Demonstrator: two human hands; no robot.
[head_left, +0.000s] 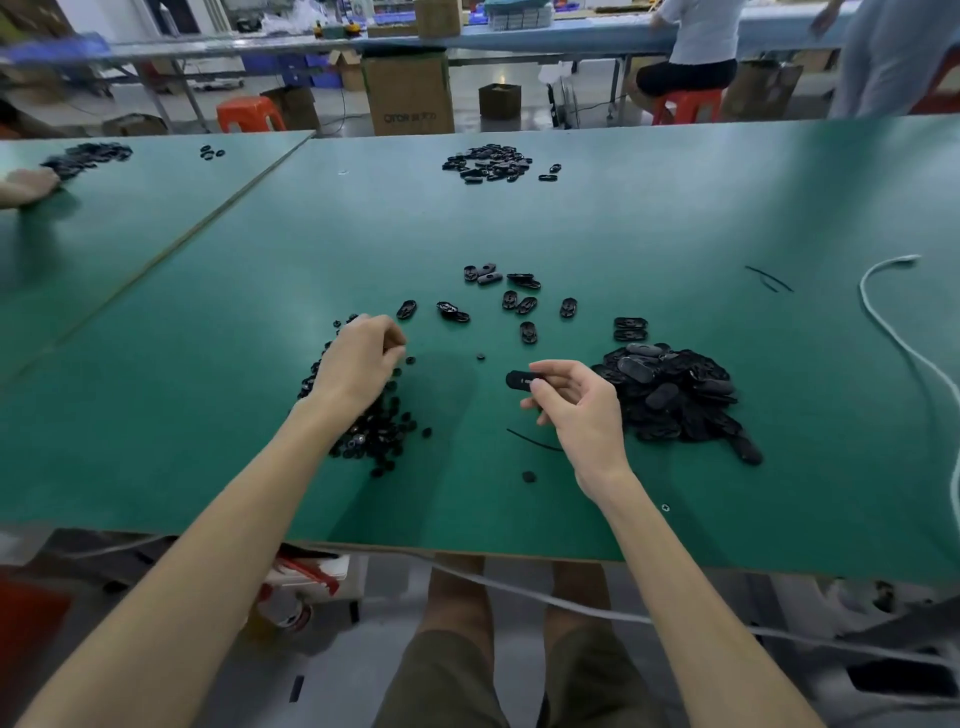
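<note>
Starting at the left edge of the green table, another person's hand rests beside a far heap of black parts. Nearer, the left hand hovers over the heap of small round pieces, knuckles up. Its fingers are curled, with the tips drawn toward the thumb. The hand itself hides whether they already pinch one of the little pieces, so I cannot tell.

Beyond the two hands lie scattered shells, most of them loose and apart from one another. The oblong shell is held above the table by the right hand. It is pinched at its right end between thumb and forefinger, and the other fingers curl loosely beneath. Its long axis runs nearly level, left to right, with the free end pointing toward the left hand.

The next move likely turns on that gap. The left fingers sit to the left of the shell's free end and slightly beyond it, so a small piece would travel rightward and a little toward the body to meet it.

Just right of the right hand sits the heap of oblong shells. A white cable trails down the table's right side. No tray or bin holds the parts, which all lie in bare heaps on the table.
</note>
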